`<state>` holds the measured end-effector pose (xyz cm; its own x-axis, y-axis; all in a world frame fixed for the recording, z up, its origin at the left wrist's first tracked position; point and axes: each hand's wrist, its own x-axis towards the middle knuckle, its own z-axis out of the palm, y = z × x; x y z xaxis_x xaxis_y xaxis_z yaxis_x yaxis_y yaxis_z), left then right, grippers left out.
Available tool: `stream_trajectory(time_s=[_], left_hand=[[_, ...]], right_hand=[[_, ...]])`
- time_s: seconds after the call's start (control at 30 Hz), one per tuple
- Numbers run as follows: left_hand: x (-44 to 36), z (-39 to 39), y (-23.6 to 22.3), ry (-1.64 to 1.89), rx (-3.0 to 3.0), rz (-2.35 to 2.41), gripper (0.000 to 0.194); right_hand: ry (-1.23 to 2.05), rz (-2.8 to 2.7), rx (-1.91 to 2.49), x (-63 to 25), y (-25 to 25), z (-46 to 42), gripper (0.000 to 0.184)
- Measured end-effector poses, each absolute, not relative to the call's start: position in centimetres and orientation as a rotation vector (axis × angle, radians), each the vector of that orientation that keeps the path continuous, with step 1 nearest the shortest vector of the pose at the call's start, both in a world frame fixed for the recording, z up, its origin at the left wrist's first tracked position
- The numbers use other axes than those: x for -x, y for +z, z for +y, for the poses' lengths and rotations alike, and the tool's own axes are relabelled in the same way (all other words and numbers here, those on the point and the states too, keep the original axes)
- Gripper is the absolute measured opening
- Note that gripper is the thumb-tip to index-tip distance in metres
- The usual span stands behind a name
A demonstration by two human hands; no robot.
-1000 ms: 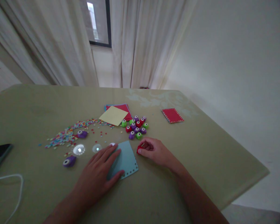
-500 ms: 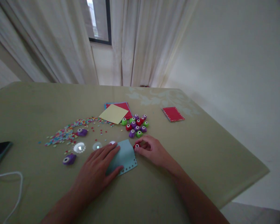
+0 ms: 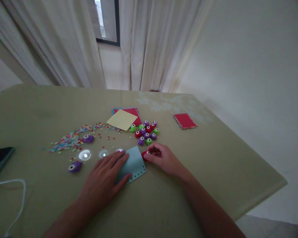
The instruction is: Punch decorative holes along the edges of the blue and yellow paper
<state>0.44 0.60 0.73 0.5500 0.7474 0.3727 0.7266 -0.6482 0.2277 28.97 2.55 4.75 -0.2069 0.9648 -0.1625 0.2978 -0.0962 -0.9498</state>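
Observation:
My left hand (image 3: 108, 173) lies flat with its fingers stretched over a light blue sheet of paper (image 3: 136, 160), pressing it on the table. A row of small punched holes runs along the sheet's near edge. At the sheet's right edge, my right hand (image 3: 165, 159) pinches a small red hole punch (image 3: 145, 154) with an eye on it. The punch meets the paper's edge; whether the paper is inside its slot I cannot tell. Just beyond stands a cluster of similar red, purple and green punches (image 3: 147, 132).
Confetti (image 3: 72, 138) is strewn to the left, near two purple punches (image 3: 75, 167). Behind it lie a yellow sheet (image 3: 122, 119) and red sheets (image 3: 132, 113). A red square with a dotted border (image 3: 185, 121) lies right. A dark device (image 3: 0, 158) and white cable (image 3: 23, 195) sit at far left.
My right hand has brought the red hole punch slightly left and up, against the blue sheet's right edge, turning it so its eye shows. My left hand stays on the sheet.

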Motion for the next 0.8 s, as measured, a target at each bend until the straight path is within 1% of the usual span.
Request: stream_trajectory(time_s=[0.2, 0.37, 0.53, 0.63, 0.8], left_hand=[[-0.50, 0.45, 0.37, 0.646, -2.721, 1.327, 0.056], [-0.54, 0.31, 0.27, 0.616, -2.745, 1.340, 0.063], [-0.55, 0.23, 0.35, 0.596, -2.750, 1.356, 0.067], [-0.51, 0.22, 0.43, 0.595, -2.753, 1.335, 0.069], [-0.47, 0.30, 0.44, 0.575, -2.728, 1.335, 0.065]], right_hand=[[1.310, -1.620, 1.417, -29.39, 5.05, 2.59, 0.031], [1.228, -1.769, 1.394, -29.54, 5.26, 2.47, 0.020], [1.315, -1.815, 1.332, -29.47, 5.38, 2.34, 0.027], [1.313, -1.822, 1.319, -29.46, 5.53, 2.31, 0.030], [1.308, -1.839, 1.318, -29.49, 5.80, 2.28, 0.029]])
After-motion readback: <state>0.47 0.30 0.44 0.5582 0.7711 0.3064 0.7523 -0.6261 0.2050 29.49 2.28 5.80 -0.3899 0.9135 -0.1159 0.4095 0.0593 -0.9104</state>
